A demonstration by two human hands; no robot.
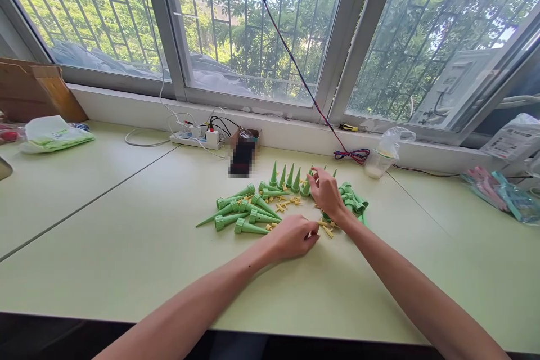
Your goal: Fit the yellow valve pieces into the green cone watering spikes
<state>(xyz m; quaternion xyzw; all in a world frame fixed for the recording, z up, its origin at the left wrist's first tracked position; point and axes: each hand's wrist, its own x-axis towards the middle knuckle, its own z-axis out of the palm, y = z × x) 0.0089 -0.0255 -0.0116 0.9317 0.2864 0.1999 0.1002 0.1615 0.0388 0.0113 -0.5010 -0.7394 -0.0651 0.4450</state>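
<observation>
My right hand (327,192) is over the back of the pile, its fingers closed around the upper part of a green plastic cone-shaped spike (306,188). To its left, several more green spikes (282,178) stand upright in a row, tips up. My left hand (296,235) rests low at the front of the pile with its fingers curled in; whatever they hold is hidden. Beside it lie loose green spikes with ribbed caps (248,228). Small yellow T-shaped pieces (280,206) are scattered between the spikes, some (327,229) between my two hands.
More green spikes (356,202) lie heaped right of my right forearm. Behind are a power strip (196,138) with cables, a blurred dark object (242,157), and a plastic cup with a bag (377,163). A cardboard box (37,90) stands left; plastic packets (502,191) lie right.
</observation>
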